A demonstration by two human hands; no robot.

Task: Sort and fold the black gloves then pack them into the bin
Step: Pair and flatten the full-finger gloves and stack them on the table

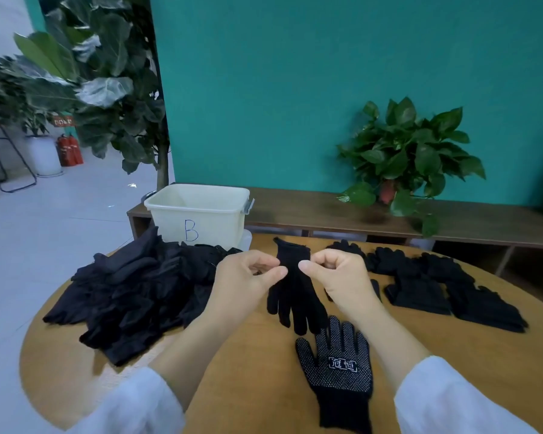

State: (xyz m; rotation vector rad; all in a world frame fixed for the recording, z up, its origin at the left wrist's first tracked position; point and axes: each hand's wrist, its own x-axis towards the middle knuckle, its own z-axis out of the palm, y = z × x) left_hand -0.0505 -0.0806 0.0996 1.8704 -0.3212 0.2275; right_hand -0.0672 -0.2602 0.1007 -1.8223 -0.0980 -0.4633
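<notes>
Head view: left hand (248, 278) and right hand (336, 274) each pinch a plain black knit glove (295, 292) – held up, fingers dangling, likely for sorting – near the cream plastic bin (198, 214).

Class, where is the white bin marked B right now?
In the head view, the white bin stands at the table's far left edge, just behind the big pile of black gloves.

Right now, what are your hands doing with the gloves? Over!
Both hands, left and right, pinch plain black glove above table. Bin looks empty. Dotted glove lies beneath; nothing blocking.
</notes>
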